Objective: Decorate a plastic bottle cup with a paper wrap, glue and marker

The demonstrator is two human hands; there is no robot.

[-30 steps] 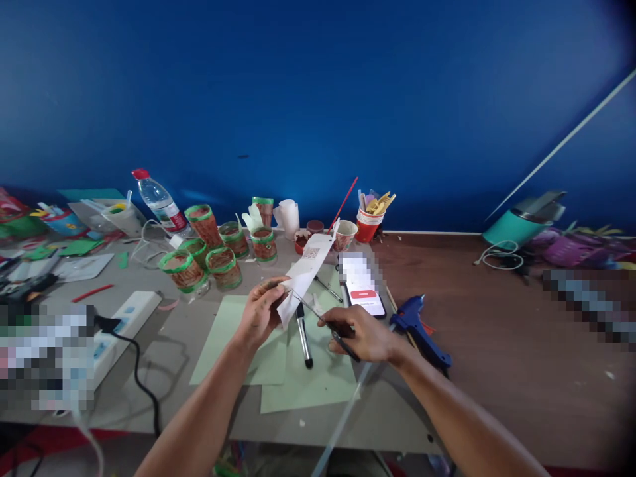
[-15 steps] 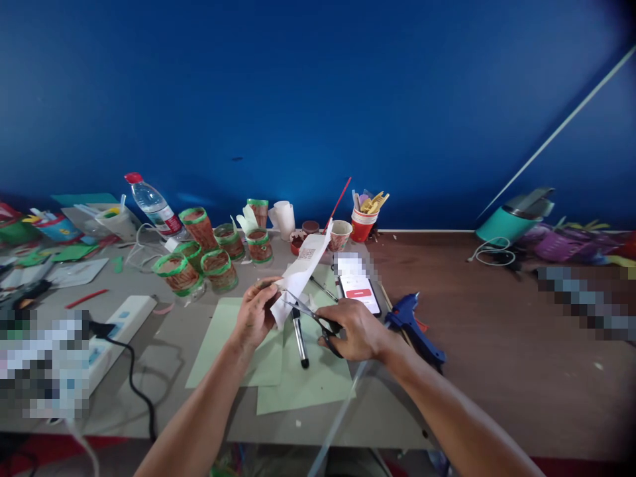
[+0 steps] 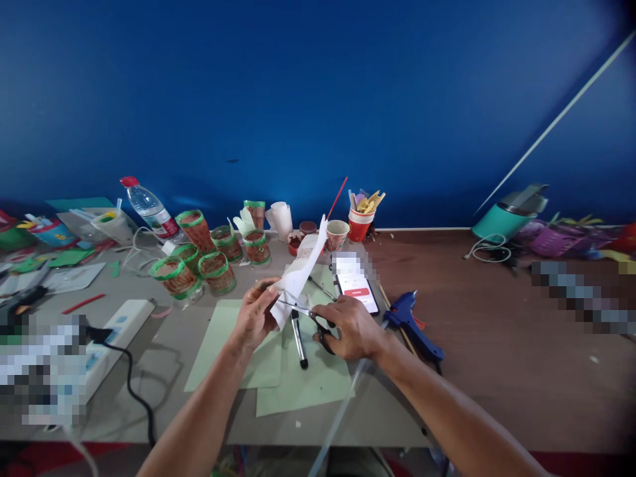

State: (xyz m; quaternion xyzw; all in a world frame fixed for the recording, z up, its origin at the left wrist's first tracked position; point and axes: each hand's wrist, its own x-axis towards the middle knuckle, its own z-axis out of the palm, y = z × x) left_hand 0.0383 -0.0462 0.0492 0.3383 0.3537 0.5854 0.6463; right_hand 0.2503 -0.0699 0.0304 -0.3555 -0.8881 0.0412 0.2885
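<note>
Pinched in my left hand (image 3: 256, 311) is a white paper piece (image 3: 301, 268) with a printed patch on it, held up at a slant. My right hand (image 3: 350, 324) has its fingers through the black handles of a pair of scissors (image 3: 318, 318). The scissor blades reach left to the lower part of the paper, close to my left fingertips. Below both hands lie pale green paper sheets (image 3: 228, 371), with a black and silver marker (image 3: 299, 341) on top. A lit phone (image 3: 358, 291) rests just beyond my right hand.
A blue glue gun (image 3: 415, 328) lies right of my right hand. Several brown cups with green rims (image 3: 217, 273) and a water bottle (image 3: 152, 212) stand at back left. A white power strip (image 3: 119, 338) lies left. A red-and-white cup of cutlery (image 3: 360, 222) stands near the wall.
The scissor blades have closed somewhat at the paper, and the right hand's fingers have drawn together on the handles. The view has shifted slightly. My left hand keeps its hold.
</note>
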